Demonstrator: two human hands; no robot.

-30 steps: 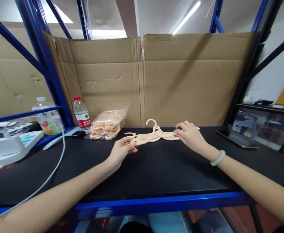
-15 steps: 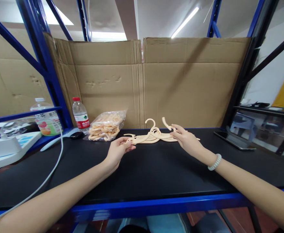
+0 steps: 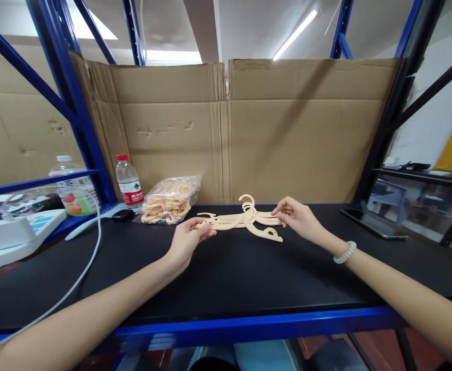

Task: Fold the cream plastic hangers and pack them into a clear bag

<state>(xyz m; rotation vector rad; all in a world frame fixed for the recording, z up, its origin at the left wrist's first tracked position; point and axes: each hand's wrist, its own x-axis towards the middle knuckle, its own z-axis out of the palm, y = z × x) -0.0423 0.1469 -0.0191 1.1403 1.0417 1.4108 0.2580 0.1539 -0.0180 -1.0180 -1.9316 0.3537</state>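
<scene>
Cream plastic folding hangers (image 3: pixel 229 221) lie stacked on the black tabletop, hooks toward the back. My left hand (image 3: pixel 191 236) pinches the left end of a hanger between thumb and fingers. At the right end of the stack, my right hand (image 3: pixel 296 220) has its fingers closed around a hanger arm's tip, which they partly hide. One hanger arm (image 3: pixel 264 234) with a small loop slants down toward the front, apart from the others. How many hangers lie in the stack is hard to make out.
Left of the stack sits a clear bag of cream plastic parts (image 3: pixel 171 201), beside a red-capped water bottle (image 3: pixel 128 183). A white cable (image 3: pixel 90 257) crosses the left side. On the right lies a dark phone-like device (image 3: pixel 376 222). Cardboard (image 3: pixel 311 129) stands behind.
My right hand has let go of the raised loose piece and come down onto the stack's right end. One hanger arm now swings toward the front. My left hand keeps its place.
</scene>
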